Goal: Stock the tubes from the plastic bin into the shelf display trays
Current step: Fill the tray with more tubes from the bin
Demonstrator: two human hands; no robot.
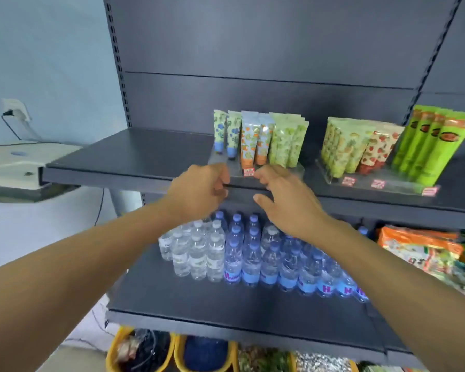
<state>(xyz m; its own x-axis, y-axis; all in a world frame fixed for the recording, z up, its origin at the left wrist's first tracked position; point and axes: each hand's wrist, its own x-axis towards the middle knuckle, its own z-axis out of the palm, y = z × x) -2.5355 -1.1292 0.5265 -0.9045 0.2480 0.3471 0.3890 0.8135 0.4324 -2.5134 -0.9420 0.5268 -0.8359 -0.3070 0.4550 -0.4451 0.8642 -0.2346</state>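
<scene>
A clear display tray (295,171) stands on the upper shelf (134,154). It holds upright tubes: blue-capped ones (221,132) at the left, orange ones (249,142) in the middle and green ones (287,142) at the right. My left hand (199,190) grips the tray's front left edge with curled fingers. My right hand (283,200) holds the front edge beside the orange tubes, with its fingers bent over it and the thumb below the shelf lip. Neither hand holds a tube. No plastic bin shows.
A second clear tray (387,183) to the right carries fruit-print tubes (344,146), strawberry tubes (379,151) and bright green tubes (430,146). Water bottles (253,259) and snack packs (424,251) fill the lower shelf. Yellow baskets (113,353) sit underneath.
</scene>
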